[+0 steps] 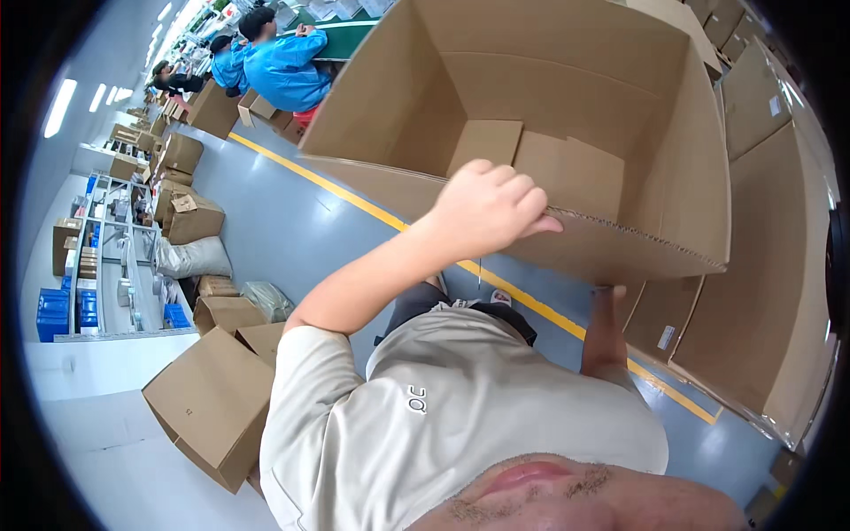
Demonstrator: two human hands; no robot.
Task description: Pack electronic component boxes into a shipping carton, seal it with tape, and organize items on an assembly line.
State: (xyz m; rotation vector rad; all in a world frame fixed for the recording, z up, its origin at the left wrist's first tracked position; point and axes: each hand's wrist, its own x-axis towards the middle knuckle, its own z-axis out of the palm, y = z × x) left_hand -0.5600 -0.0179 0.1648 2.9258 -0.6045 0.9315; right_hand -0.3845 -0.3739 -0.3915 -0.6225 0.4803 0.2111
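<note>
A large cardboard box [620,243] with an open top is held up in front of my body, its mouth tilted toward me. Bare brown inner walls and overlapping flaps at its bottom show inside. My left hand [494,208] is closed over the near rim, with the fingers curled over the edge and the thumb pointing right. Lower and to the right, my right hand [609,299] reaches up to the underside of the same box. Most of its fingers are hidden by the box, so their grip does not show.
Tall cardboard cartons [748,265] stand close on the right. A yellow line [323,181] crosses the grey floor. At left are an open carton [212,403], a stuffed sack [193,257] and shelving [119,265]. People in blue [285,73] work at a green conveyor [345,40] beyond.
</note>
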